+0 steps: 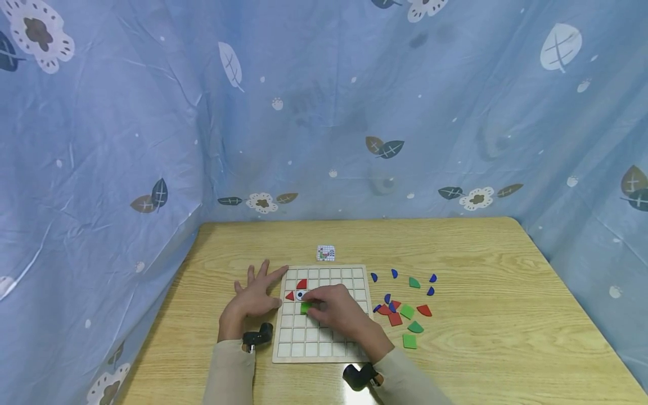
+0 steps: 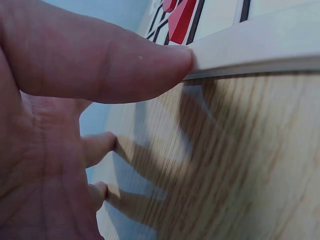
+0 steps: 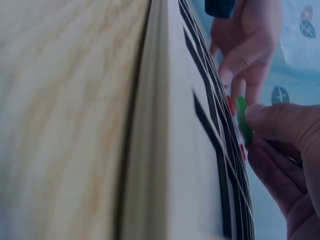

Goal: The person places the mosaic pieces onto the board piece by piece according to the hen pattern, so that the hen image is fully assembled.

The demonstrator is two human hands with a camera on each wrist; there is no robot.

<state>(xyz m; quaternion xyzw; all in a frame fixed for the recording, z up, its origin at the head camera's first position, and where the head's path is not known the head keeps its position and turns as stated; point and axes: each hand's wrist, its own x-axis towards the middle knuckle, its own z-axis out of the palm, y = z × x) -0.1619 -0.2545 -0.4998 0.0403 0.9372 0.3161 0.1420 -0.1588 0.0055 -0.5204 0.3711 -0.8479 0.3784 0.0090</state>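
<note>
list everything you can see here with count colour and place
grid board: 1, pale wood, table centre
green piece: 1, on board, pinched by right hand
red pieces: 2, board's upper left cells
eye piece: 1, white and blue, between the red pieces
loose pieces: a scatter, blue, red, green, on table right of board
pattern card: 1, multicoloured, behind board
table: 1, light wood
curtain: blue, leaf print, behind and at sides
left hand: flat, against board's left edge
right hand: over board

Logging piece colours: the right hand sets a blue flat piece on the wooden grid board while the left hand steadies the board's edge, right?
Not quite: the right hand sets a green flat piece, as head and right wrist views show. The left hand steadies the wooden grid board.
</note>
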